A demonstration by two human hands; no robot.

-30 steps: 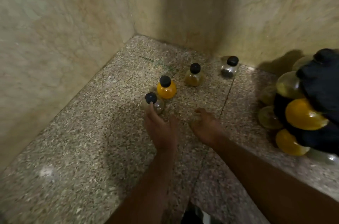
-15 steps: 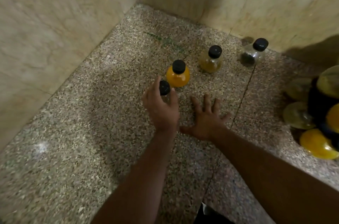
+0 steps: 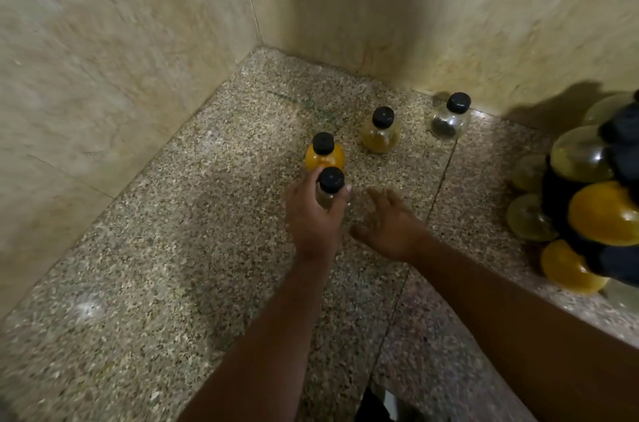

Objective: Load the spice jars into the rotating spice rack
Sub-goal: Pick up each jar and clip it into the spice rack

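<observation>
Jar [image 3: 330,191] upright, cap up, gripped in left hand [image 3: 313,219]. Right hand [image 3: 389,226] open, fingers spread, empty, just beside. Rack [image 3: 626,162] well apart to right, nearer right hand; 3 jars [image 3: 380,133] behind on surface [image 3: 173,266].

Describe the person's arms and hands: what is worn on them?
The left arm and right arm are bare to the frame edge, with no sleeves. The left hand and right hand wear no gloves; no ring, watch or bracelet shows.
</observation>
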